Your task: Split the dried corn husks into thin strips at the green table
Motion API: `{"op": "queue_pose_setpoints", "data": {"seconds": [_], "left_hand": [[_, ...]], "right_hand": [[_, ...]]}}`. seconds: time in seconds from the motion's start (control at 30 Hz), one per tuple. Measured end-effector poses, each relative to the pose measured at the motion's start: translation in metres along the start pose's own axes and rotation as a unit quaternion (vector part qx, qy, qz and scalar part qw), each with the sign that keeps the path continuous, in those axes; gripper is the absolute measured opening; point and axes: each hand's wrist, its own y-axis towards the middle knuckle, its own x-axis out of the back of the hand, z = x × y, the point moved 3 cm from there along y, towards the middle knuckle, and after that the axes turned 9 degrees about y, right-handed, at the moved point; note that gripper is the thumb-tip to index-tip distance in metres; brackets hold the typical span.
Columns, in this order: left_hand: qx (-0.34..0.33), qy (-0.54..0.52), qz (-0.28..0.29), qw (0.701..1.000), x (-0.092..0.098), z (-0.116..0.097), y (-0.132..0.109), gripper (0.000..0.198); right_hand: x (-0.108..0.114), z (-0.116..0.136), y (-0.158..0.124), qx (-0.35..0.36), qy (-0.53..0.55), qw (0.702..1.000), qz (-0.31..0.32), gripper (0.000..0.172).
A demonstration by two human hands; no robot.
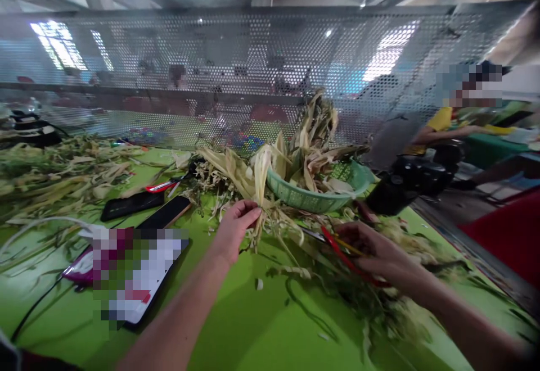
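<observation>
My left hand (237,226) is closed, pinching a bunch of pale dried corn husks (262,177) between thumb and fingers. The husks stand upright, with ragged strips hanging below the grip. To the right, my right hand (371,244) is closed around red-handled scissors (337,244). Their metal blades point left toward the hanging husk strips, apart from my left hand. A thin yellow strip shows beside the red handle; I cannot tell what it is. Just behind the held bunch, a green plastic basket (310,195) holds more dried husks (312,157).
Loose husks (63,174) cover the left of the green table (253,326). Two dark phones (133,205), a red cutter (161,186) and a purple power strip (80,267) lie there. A black camera-like object (405,180) stands right; a perforated metal screen (236,50) rises behind. A person sits far right.
</observation>
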Motion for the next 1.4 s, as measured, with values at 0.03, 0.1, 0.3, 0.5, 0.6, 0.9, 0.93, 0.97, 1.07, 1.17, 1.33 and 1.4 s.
{"op": "queue_pose_setpoints", "data": {"seconds": [0.03,0.1,0.3,0.5,0.6,0.9,0.93,0.97,1.07,1.17,1.33,1.4], "left_hand": [[0.002,-0.004,0.000,1.000,0.000,0.000,0.000,0.020],[0.007,-0.012,0.000,1.000,0.000,0.000,0.000,0.021],[0.010,-0.033,0.002,0.999,-0.001,0.002,0.000,0.025],[0.030,-0.052,0.000,0.998,0.000,0.002,-0.001,0.027],[0.029,-0.060,0.005,0.998,0.000,0.001,-0.002,0.027],[0.015,-0.063,0.009,0.998,0.000,-0.004,-0.003,0.023],[0.013,-0.067,0.010,0.998,0.000,-0.005,-0.003,0.023],[0.013,-0.070,0.011,0.997,0.000,-0.006,-0.003,0.024],[0.011,-0.067,0.006,0.998,0.001,-0.008,-0.004,0.023],[0.002,-0.059,0.000,0.998,0.001,-0.010,-0.004,0.022],[0.010,-0.074,-0.001,0.997,0.001,-0.009,-0.004,0.024],[0.008,-0.081,0.000,0.997,0.000,-0.008,-0.005,0.024]], "right_hand": [[0.001,0.000,-0.001,-0.008,0.072,0.997,0.035,0.050],[0.002,0.001,-0.002,-0.039,0.149,0.984,0.094,0.057],[-0.002,-0.002,0.001,-0.022,0.091,0.991,0.098,0.056],[-0.005,0.004,-0.002,0.051,-0.022,0.994,0.096,0.055],[-0.005,0.019,-0.010,0.054,-0.039,0.993,0.102,0.069],[0.022,0.021,-0.008,0.031,-0.266,0.961,0.074,0.070],[0.030,0.018,-0.008,0.032,-0.310,0.948,0.064,0.068],[0.039,0.015,-0.010,0.038,-0.344,0.936,0.062,0.066],[0.063,0.014,-0.020,0.049,-0.400,0.913,0.069,0.061],[0.085,0.016,-0.034,0.034,-0.423,0.901,0.091,0.061],[0.124,0.012,-0.055,0.006,-0.445,0.894,0.051,0.058],[0.134,0.015,-0.060,0.026,-0.437,0.899,0.015,0.058]]}}
